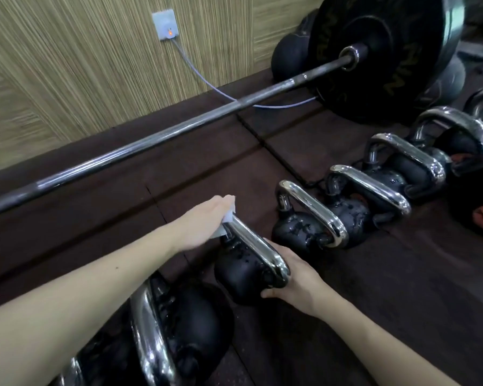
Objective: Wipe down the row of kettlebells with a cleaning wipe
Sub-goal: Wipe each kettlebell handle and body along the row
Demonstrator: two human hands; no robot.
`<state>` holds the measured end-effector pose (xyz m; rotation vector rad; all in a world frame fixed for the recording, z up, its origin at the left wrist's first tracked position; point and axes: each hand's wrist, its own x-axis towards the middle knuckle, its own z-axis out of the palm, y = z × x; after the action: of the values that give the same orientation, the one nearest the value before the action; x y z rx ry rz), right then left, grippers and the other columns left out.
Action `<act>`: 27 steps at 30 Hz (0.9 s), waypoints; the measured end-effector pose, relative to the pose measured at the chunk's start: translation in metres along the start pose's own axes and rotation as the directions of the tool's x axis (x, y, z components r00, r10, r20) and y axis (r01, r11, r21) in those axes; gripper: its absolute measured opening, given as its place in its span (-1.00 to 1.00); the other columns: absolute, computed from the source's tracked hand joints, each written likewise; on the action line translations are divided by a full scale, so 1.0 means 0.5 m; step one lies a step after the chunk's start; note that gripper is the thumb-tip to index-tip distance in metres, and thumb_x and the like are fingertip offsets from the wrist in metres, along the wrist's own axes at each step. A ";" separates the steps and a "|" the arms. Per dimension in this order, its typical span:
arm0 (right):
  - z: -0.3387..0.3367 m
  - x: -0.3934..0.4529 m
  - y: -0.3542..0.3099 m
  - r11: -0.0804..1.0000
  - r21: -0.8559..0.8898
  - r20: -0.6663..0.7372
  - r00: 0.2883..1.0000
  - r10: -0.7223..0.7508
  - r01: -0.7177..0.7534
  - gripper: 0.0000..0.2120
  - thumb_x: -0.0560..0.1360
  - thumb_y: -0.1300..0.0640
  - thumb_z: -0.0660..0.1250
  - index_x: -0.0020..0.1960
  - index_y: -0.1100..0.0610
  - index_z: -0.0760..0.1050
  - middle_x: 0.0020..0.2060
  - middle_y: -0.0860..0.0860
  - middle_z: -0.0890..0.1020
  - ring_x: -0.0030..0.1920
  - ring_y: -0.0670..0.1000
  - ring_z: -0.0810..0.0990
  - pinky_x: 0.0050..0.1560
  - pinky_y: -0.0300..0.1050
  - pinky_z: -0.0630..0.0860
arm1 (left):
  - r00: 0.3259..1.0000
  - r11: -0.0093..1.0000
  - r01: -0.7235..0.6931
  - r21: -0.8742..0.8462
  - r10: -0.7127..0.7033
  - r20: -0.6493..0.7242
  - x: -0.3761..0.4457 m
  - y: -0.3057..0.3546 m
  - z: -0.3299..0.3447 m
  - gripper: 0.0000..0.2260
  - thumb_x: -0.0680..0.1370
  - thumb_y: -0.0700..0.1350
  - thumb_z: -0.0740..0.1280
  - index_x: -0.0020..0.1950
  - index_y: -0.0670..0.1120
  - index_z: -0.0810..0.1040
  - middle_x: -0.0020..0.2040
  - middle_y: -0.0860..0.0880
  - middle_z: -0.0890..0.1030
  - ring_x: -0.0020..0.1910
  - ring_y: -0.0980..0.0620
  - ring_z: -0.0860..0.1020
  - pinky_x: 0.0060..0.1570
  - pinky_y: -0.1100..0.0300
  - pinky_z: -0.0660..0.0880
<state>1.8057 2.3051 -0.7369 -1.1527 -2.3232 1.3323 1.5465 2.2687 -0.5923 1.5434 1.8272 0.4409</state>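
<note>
A row of black kettlebells with chrome handles runs diagonally from the lower left to the upper right across the dark floor. My left hand (204, 221) presses a white cleaning wipe (227, 218) against the far end of the chrome handle of one kettlebell (243, 270). My right hand (296, 280) grips the near side of that same kettlebell, below the handle's near corner. A larger kettlebell (184, 327) lies nearest me, partly under my left forearm. Several more kettlebells (304, 229) follow to the right.
A long steel barbell (156, 140) with a big black plate (379, 54) lies across the floor behind the row. A wall socket (164, 25) with a grey cable sits on the wood-grain wall. Dark rubber floor tiles (207, 168) cover the ground.
</note>
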 end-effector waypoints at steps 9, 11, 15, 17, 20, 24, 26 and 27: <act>0.016 -0.004 -0.003 0.985 -0.166 0.022 0.999 -0.046 0.049 -0.34 0.42 -0.30 0.19 0.39 0.05 0.50 0.17 -0.17 0.50 0.19 -0.21 0.52 0.24 -0.64 0.21 | 0.778 0.383 -0.561 0.734 0.547 0.309 -0.104 0.064 0.143 -0.34 0.68 0.31 0.03 0.66 -0.07 0.23 0.56 -0.05 0.41 0.64 -0.08 0.22 0.63 -0.12 -0.11; 0.015 -0.006 0.003 0.972 -0.219 0.020 0.997 -0.080 0.082 -0.43 0.50 -0.20 0.23 0.43 0.05 0.48 0.19 -0.17 0.51 0.24 -0.13 0.58 0.27 -0.58 0.21 | 0.750 0.311 -0.589 0.746 0.555 0.360 -0.088 0.062 0.135 -0.43 0.70 0.26 0.07 0.60 -0.03 0.35 0.50 -0.03 0.48 0.60 -0.06 0.31 0.64 -0.13 -0.11; 0.000 -0.002 0.003 1.000 -0.017 -0.015 1.000 -0.018 0.018 -0.10 0.29 0.05 0.71 0.50 -0.23 0.33 0.32 -0.39 0.43 0.30 -0.45 0.43 0.22 -0.63 0.26 | 0.877 0.614 -0.419 0.669 0.464 0.125 -0.049 0.038 0.055 -0.55 0.66 0.25 -0.02 0.30 0.07 0.51 0.16 0.07 0.53 0.31 0.02 0.49 0.64 -0.10 -0.13; 0.000 -0.003 -0.003 1.000 0.010 -0.009 1.000 -0.026 0.026 0.04 0.27 0.03 0.72 0.60 -0.26 0.25 0.44 -0.41 0.35 0.38 -0.51 0.31 0.28 -0.65 0.20 | 0.950 0.780 -0.255 0.572 0.313 -0.003 -0.028 0.005 0.028 -0.62 0.71 0.23 -0.13 0.18 0.17 0.45 0.11 0.09 0.48 0.24 0.02 0.46 0.62 -0.12 0.00; -0.003 -0.007 -0.019 1.000 0.024 0.013 1.000 0.018 -0.018 0.09 0.28 0.04 0.72 0.64 -0.24 0.19 0.50 -0.40 0.30 0.44 -0.40 0.33 0.35 -0.60 0.22 | 0.988 0.987 -0.123 0.107 0.132 -0.081 -0.015 -0.010 0.020 -0.69 0.74 0.24 -0.04 -0.09 0.29 0.39 0.00 0.08 0.50 0.06 -0.03 0.51 0.42 -0.13 0.39; -0.006 -0.007 -0.023 1.000 0.007 -0.005 1.000 0.006 -0.006 0.07 0.26 0.04 0.73 0.62 -0.20 0.25 0.47 -0.40 0.33 0.45 -0.34 0.37 0.47 -0.38 0.31 | 0.978 0.917 -0.130 0.377 0.182 -0.105 -0.024 0.033 0.041 -0.65 0.76 0.08 0.01 -0.06 0.06 0.50 -0.05 -0.02 0.56 0.06 -0.11 0.54 0.25 -0.16 0.44; -0.002 -0.007 -0.021 1.000 0.021 -0.017 1.000 0.019 -0.019 -0.01 0.27 0.04 0.72 0.58 -0.16 0.31 0.38 -0.43 0.38 0.38 -0.33 0.42 0.41 -0.39 0.35 | 0.933 0.710 -0.246 0.659 0.357 -0.036 -0.047 0.069 0.074 -0.59 0.71 0.08 -0.05 -0.02 0.03 0.57 -0.08 -0.02 0.56 0.05 -0.13 0.54 0.40 -0.20 0.34; -0.005 -0.011 -0.020 1.000 0.022 -0.024 1.000 0.011 -0.010 -0.11 0.31 0.05 0.69 0.55 -0.07 0.37 0.35 -0.38 0.42 0.35 -0.32 0.45 0.40 -0.33 0.38 | 0.910 0.615 -0.301 0.729 0.414 0.027 -0.058 0.083 0.100 -0.57 0.68 0.09 -0.05 0.01 0.02 0.60 -0.07 -0.02 0.56 0.05 -0.13 0.53 0.49 -0.23 0.26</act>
<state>1.8054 2.3000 -0.7265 -1.1694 -2.2832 1.3364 1.6124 2.2418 -0.5918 2.5147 1.9039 -0.0341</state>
